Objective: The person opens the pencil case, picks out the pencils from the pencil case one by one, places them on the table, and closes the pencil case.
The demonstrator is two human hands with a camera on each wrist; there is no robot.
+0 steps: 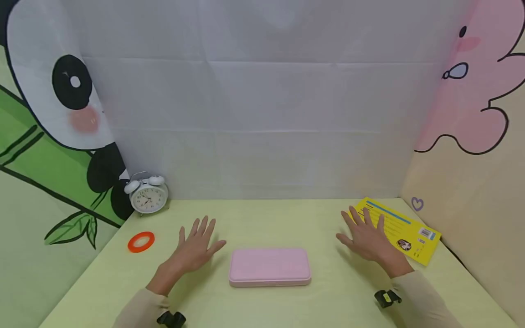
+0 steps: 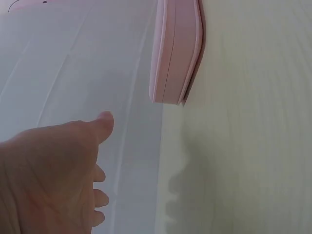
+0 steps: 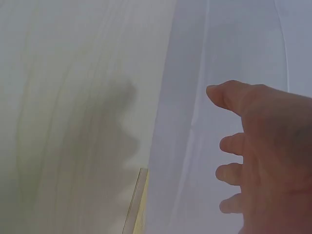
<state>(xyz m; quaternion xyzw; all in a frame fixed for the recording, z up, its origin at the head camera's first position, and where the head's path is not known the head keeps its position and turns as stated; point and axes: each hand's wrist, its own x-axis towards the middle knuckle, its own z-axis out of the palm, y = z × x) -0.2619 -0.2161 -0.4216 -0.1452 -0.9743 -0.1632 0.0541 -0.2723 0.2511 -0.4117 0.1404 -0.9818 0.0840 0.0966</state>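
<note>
A pink flat case [image 1: 270, 267] lies closed on the table, between the two hands. To its left the left hand [image 1: 194, 249] hovers palm down with its fingers spread, holding nothing. In the left wrist view the end of the pink case [image 2: 176, 53] stands beyond the left thumb. Out to the right, the right hand [image 1: 366, 237] is also held above the table with spread fingers and nothing in them. Its fingers overlap the near-left part of a yellow book [image 1: 410, 230] in the head view. The right wrist view shows only the book's edge [image 3: 135, 204].
An orange ring [image 1: 141, 242], like a roll of tape, lies left of the left hand. At the back left corner stands a white twin-bell alarm clock [image 1: 148, 198]. A grey-white sheet [image 1: 262, 100] hangs behind the pale yellow table [image 1: 270, 310], with painted walls on both sides.
</note>
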